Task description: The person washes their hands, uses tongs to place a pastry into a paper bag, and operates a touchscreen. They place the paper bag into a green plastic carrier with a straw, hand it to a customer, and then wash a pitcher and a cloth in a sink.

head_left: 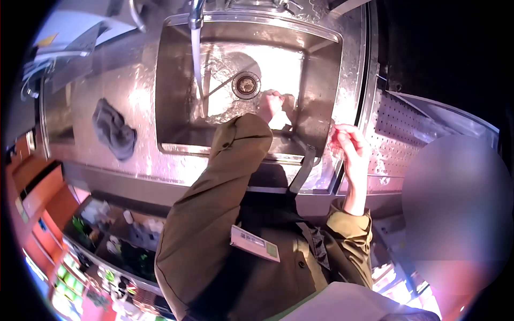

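Observation:
My left hand (pixel 274 102) is low in the metal sink (pixel 321 80), to the right of the drain (pixel 246 85), its fingers curled and small in view. Whether it holds anything is too small to tell. The brown left sleeve (pixel 230 155) reaches over the sink's front edge. Over the right rim, my right hand (pixel 352 143) has its thumb and fingertips pressed together; anything between them is too small to make out. Water (pixel 197 64) runs from the faucet (pixel 196 17) into the left part of the basin.
A dark grey cloth (pixel 114 129) lies on the metal counter left of the sink. To the right is a perforated metal surface (pixel 399 120). Shelves with containers (pixel 123 230) stand at lower left. A label (pixel 254 243) is on the brown jacket.

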Available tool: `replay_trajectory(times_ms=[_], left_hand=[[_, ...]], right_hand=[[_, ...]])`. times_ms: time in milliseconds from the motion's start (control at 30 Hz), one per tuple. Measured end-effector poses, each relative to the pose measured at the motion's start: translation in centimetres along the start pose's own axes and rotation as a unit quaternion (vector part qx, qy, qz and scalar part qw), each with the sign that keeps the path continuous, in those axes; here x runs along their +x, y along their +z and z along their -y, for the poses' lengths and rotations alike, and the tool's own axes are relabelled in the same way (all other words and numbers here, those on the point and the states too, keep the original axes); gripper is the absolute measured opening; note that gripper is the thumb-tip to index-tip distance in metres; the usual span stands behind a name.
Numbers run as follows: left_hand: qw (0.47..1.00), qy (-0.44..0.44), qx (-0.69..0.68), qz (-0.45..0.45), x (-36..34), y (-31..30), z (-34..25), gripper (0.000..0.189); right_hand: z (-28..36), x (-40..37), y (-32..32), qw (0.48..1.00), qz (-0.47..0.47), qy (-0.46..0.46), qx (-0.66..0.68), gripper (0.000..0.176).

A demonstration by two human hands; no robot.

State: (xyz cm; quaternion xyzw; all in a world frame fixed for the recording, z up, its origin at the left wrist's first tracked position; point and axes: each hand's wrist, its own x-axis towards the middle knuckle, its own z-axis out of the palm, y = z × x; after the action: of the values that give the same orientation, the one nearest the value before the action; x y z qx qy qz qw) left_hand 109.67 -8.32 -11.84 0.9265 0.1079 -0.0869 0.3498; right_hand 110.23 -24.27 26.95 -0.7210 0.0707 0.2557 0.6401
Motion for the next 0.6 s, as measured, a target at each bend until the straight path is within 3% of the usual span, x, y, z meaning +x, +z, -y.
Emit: replay_trajectory(times_ms=[100, 167, 200, 267, 300, 333, 367, 400, 467, 500, 533, 600], left_hand=[[1.0, 0.011, 0.014, 0.011, 0.6, 5.0, 3.9, 0.029], [0.992, -0.002, -0.116, 0.042, -0.3, 2.4, 3.8, 0.024], [0.964, -0.03, -0.253, 0.074, -0.6, 0.4, 3.7, 0.021], [0.856, -0.151, -0.467, 0.164, -0.8, -5.7, 1.2, 0.018], [0.777, -0.241, -0.539, 0.219, -2.1, -9.8, -1.3, 0.019], [0.683, -0.327, -0.596, 0.267, -3.1, -12.9, -3.6, 0.02], [0.623, -0.369, -0.62, 0.301, -3.6, -14.4, -5.2, 0.022], [0.556, -0.355, -0.665, 0.351, -4.1, -14.2, -5.8, 0.023], [0.405, -0.332, -0.73, 0.439, -5.1, -14.0, -6.3, 0.025], [0.482, -0.322, -0.658, 0.481, -5.3, -13.8, -6.3, 0.031], [0.51, -0.313, -0.641, 0.481, -5.9, -14.8, -7.3, 0.033], [0.565, -0.29, -0.61, 0.473, -7.1, -18.0, -9.7, 0.036]], right_hand=[[-0.7, -2.4, -0.3, 0.996, -0.082, 0.018, -0.043, 0.017], [-2.1, -4.0, -0.2, 0.99, -0.135, 0.033, -0.001, 0.018], [-2.8, -4.6, 0.1, 0.984, -0.169, 0.053, 0.022, 0.018], [-3.7, -3.8, 2.2, 0.98, -0.167, 0.104, 0.017, 0.021], [-4.9, -2.9, 3.7, 0.977, -0.174, 0.123, -0.026, 0.027], [-9.8, -1.7, 3.8, 0.966, -0.18, 0.089, -0.162, 0.037], [-10.2, -1.0, 5.6, 0.919, -0.232, 0.102, -0.304, 0.047], [-14.6, -0.2, 6.1, 0.925, -0.292, 0.115, -0.213, 0.053], [-9.9, -0.7, 8.4, 0.932, -0.292, 0.207, -0.062, 0.052], [-10.9, -0.9, 7.8, 0.94, -0.27, 0.206, 0.006, 0.046], [-11.9, -0.8, 7.1, 0.945, -0.247, 0.201, 0.072, 0.041], [-11.5, -1.1, 7.2, 0.928, -0.286, 0.206, -0.121, 0.031]])
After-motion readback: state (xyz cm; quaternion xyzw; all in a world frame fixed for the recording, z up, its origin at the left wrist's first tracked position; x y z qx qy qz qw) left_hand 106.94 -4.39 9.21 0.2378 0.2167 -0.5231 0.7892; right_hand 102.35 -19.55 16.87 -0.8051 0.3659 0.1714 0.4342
